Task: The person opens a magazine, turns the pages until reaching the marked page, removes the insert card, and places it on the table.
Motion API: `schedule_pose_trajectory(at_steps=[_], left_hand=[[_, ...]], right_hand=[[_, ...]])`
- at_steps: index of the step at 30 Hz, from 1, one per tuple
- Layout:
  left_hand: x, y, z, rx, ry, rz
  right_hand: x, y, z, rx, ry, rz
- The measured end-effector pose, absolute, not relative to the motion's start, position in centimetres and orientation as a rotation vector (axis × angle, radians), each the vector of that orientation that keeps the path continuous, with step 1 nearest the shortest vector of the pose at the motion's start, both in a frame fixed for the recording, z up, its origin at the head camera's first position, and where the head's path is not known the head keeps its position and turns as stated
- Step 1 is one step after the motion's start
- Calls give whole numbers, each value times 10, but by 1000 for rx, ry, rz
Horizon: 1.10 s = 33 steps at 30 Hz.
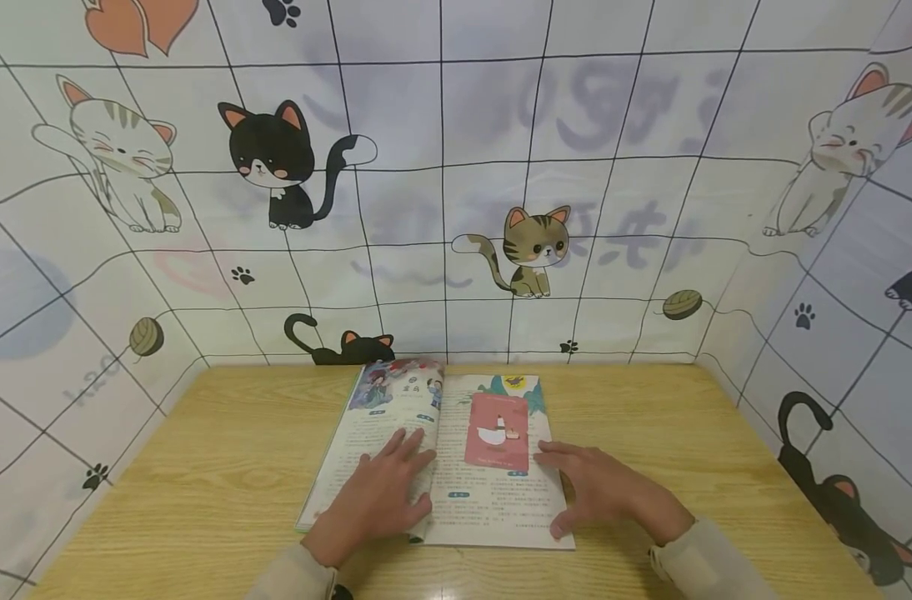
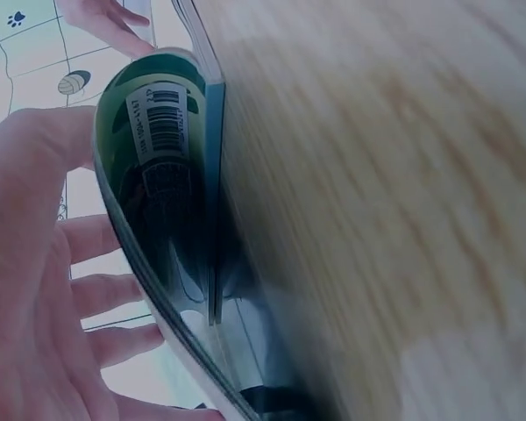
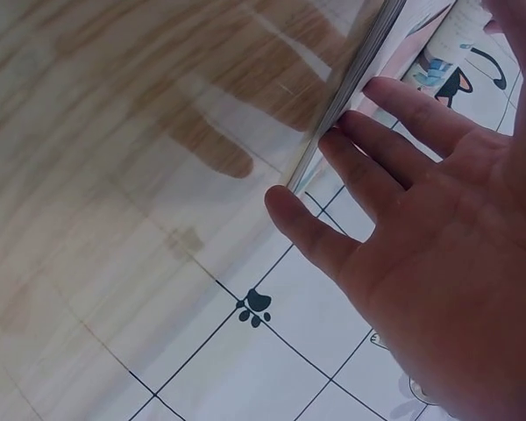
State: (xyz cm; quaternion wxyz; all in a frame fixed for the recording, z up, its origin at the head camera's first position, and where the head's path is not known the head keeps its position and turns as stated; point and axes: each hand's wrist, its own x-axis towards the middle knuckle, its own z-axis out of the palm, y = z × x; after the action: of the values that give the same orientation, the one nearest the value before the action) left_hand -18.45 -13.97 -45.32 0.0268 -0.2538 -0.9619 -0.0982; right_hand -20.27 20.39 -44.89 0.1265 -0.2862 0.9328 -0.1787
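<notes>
An open magazine [image 1: 501, 508] lies on the wooden table, with printed text and coloured pictures on both pages. On its right page is a pinkish-red card [image 1: 493, 458] with a white drawing. My left hand [image 1: 381, 492] rests on the left page with its fingers spread. In the left wrist view, the magazine's left part [image 2: 114, 206] bows up beneath that hand, and a barcode label [image 2: 165, 123] shows inside the curve. At the magazine's right edge, my right hand [image 1: 602, 487] has its fingers extended; in the right wrist view, fingertips [image 3: 333, 140] meet the page edge.
Wooden tabletop [image 1: 223, 450] surrounds the magazine on both sides. A white cloth wall [image 1: 426, 208] with a black grid and cartoon cats stands behind the table and along both sides.
</notes>
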Motion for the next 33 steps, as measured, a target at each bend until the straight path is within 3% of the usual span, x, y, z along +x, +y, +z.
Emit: schedule_pose_trajectory(at_steps=[20,33], left_hand=[[-190,-143,-463,-845,-2966,-447],[-190,-146,-465,-848,-2941,-411]], right_hand=[[-269,191,-465,-743,2872,-645],[-293,179,-465,-703,2801,-682]])
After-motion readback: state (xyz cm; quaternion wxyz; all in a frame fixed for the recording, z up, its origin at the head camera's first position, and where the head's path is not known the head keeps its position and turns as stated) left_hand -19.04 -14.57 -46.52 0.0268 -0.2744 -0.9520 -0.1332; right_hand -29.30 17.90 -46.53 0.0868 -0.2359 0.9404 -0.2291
